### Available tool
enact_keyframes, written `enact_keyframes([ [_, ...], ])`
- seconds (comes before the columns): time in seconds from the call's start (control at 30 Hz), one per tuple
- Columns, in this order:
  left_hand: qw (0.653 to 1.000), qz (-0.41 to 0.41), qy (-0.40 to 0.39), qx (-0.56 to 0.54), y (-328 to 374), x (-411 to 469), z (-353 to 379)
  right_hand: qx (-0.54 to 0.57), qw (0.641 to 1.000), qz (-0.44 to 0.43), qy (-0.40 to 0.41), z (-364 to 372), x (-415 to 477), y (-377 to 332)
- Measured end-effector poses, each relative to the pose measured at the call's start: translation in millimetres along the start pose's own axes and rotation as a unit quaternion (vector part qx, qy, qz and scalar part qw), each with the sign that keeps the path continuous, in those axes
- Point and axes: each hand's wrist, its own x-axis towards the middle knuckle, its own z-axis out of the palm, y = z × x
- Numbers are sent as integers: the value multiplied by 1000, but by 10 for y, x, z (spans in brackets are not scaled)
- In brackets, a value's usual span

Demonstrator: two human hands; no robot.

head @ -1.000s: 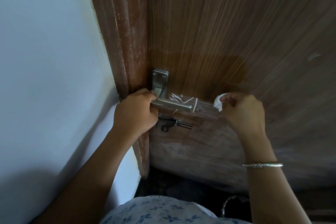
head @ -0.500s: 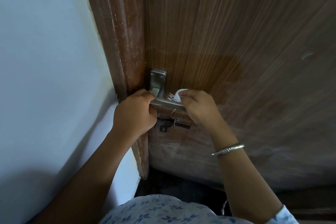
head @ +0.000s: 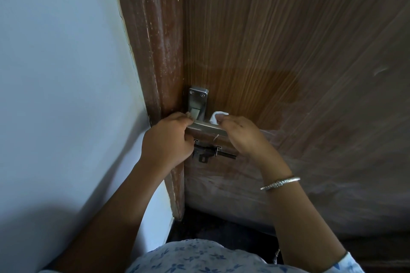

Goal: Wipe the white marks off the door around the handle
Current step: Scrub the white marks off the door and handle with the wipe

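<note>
- My right hand [head: 241,137] pinches a small white wad [head: 216,116] between curled fingers, against the door [head: 288,51] just above the handle [head: 204,127].
- My left hand [head: 166,142] curls round the handle's inner end, beside the frame [head: 159,51].
- One thin white mark [head: 215,137] shows under the handle; my right hand hides the door beyond it.
- A dark bolt latch [head: 213,153] sits below both hands.

A home interior is suggested: a wood-grain laminate door [head: 288,40] is set in a scuffed brown frame [head: 155,51] beside a plain pale painted wall [head: 62,73], and is fitted with a steel lever handle [head: 204,127] and 1 dark slide bolt [head: 210,152].
</note>
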Motion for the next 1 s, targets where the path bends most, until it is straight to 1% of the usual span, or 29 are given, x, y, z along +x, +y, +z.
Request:
enact_keyframes([
  [0.17,1000,-3,6,-4,4,9,6,41,996,36,69,-252,-186,338],
  [0.33,1000,-6,8,-4,15,-3,27,78,984,88,134,-412,-320,546],
  [0.43,1000,-4,5,-2,6,1,31,35,983,99,152,-462,-320,606],
  [0.57,1000,-5,9,-8,12,5,28,-81,957,111,257,-429,-311,603],
  [0.67,1000,-6,11,-8,16,9,31,-94,950,104,278,-355,-317,588],
  [0.73,1000,-6,10,-4,18,9,37,-74,959,92,256,-309,-290,612],
  [0.8,1000,-6,11,-3,24,7,37,17,975,70,208,-240,-224,612],
  [0.87,1000,-8,12,-2,35,3,30,153,976,61,145,-148,-166,542],
  [0.9,1000,-8,11,-1,39,2,28,195,973,58,112,-108,-139,522],
  [1.0,1000,-5,8,2,37,-5,27,259,964,58,-25,27,-39,538],
])
